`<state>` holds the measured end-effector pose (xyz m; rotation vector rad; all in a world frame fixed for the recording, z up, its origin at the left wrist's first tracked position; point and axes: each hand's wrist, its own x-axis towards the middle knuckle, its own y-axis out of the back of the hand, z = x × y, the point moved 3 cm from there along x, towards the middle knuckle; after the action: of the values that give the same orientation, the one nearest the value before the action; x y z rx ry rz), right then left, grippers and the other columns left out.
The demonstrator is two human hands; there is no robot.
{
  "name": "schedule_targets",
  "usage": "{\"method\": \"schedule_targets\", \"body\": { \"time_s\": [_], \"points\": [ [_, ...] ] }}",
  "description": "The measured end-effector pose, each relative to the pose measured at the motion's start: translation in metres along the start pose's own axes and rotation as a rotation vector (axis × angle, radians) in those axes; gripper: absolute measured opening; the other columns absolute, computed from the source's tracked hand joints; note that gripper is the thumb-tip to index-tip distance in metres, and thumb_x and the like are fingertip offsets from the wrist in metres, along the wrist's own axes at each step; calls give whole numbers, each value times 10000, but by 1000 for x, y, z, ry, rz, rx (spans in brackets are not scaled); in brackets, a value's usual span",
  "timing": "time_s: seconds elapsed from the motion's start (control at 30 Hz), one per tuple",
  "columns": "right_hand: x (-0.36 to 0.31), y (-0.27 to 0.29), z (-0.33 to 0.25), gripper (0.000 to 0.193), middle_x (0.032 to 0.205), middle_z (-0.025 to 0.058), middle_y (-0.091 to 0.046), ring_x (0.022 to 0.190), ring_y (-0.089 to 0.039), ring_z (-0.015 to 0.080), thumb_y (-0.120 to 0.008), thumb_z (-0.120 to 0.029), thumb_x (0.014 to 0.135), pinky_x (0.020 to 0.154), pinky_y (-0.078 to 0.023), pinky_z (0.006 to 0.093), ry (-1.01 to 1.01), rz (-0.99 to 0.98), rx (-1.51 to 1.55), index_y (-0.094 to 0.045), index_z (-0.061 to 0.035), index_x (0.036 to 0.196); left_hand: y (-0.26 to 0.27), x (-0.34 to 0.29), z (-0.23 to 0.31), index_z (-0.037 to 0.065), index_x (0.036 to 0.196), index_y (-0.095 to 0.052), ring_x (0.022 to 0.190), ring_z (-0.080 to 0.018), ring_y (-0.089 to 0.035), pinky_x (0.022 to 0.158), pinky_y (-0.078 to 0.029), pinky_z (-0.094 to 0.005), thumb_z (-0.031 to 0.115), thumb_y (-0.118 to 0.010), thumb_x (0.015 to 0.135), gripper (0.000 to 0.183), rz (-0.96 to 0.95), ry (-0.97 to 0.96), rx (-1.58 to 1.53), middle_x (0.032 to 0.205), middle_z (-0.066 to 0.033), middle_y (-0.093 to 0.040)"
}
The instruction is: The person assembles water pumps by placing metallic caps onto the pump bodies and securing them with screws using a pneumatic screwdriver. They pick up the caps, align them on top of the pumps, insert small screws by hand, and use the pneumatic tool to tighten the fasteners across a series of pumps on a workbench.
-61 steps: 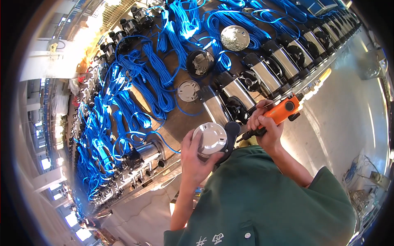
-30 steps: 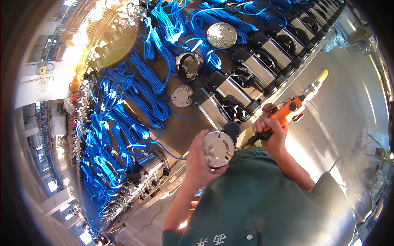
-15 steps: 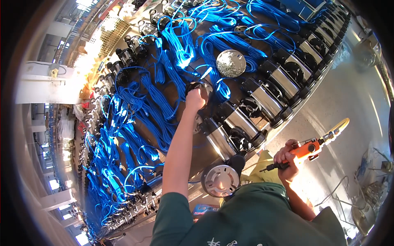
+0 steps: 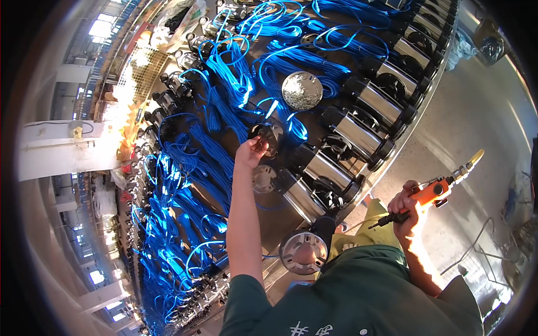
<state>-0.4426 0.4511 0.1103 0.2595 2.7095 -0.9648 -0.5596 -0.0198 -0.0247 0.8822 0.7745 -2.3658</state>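
Observation:
My left hand reaches out over the table, fingers pinched together at the near edge of a dark round dish-like part. What the fingertips hold, if anything, is too small to tell. My right hand is wrapped around an orange power screwdriver, held off the table at the right, its dark bit pointing left. Close to my body, a round slotted metal end plate faces up on a dark-collared cylinder. Another slotted metal disc lies flat on the table beside my left forearm.
A round tray of small metal pieces stands beyond the dark part. Bundles of blue cable cover much of the table. Shiny metal cylinders with black ends line the right edge. A yellow hose runs from the screwdriver.
My left hand has drawn back slightly toward me, uncovering more of the dark round part. The right hand still grips the screwdriver. The whole view has shifted a little.

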Motion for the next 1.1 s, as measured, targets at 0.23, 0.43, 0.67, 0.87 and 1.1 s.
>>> {"method": "schedule_targets", "body": {
  "time_s": [0.23, 0.43, 0.67, 0.87, 1.1],
  "points": [
    [-5, -11, 1, 323, 628, 6, -400, 524, -427, 109, -536, -161, 807, 541, -400, 265, -34, -41, -20, -436, -7, 1073, -1, -4, -8, -53, 924, -615, 861, -284, -605, 760, -556, -401, 49, -563, 836, 144, -13, -71, -3, 918, -156, -622],
    [-8, -21, 5, 322, 634, 9, -411, 525, -440, 109, -541, -150, 810, 544, -412, 265, -35, -100, -6, -434, -2, 1075, -34, 0, -1, 31, 903, -686, 949, -360, -634, 805, -522, -425, 203, -665, 675, 287, 313, -478, 1705, 1027, -215, -653],
    [-17, -30, 1, 313, 626, 44, -450, 513, -443, 134, -549, -103, 789, 521, -422, 293, -62, -80, 28, -448, 17, 1059, -44, -7, -3, 26, 965, -674, 1015, -359, -615, 840, -510, -429, 157, -642, 709, 289, 329, -460, 1714, 1049, -212, -653],
    [-17, -32, -6, 316, 630, 60, -468, 515, -460, 155, -565, -87, 769, 530, -440, 311, -49, -74, 63, -464, 32, 1044, -51, -24, -11, 31, 956, -657, 957, -362, -637, 817, -523, -439, 223, -678, 721, 305, 375, -457, 1907, 1019, -194, -664],
    [-17, -48, -17, 328, 627, 80, -487, 521, -491, 180, -579, -88, 748, 531, -452, 329, -66, -139, 68, -472, 34, 1033, -11, 9, -2, 12, 861, -713, 837, -371, -656, 707, -515, -417, 170, -656, 684, 244, 211, -537, 1472, 841, -211, -679]
  ]
}}
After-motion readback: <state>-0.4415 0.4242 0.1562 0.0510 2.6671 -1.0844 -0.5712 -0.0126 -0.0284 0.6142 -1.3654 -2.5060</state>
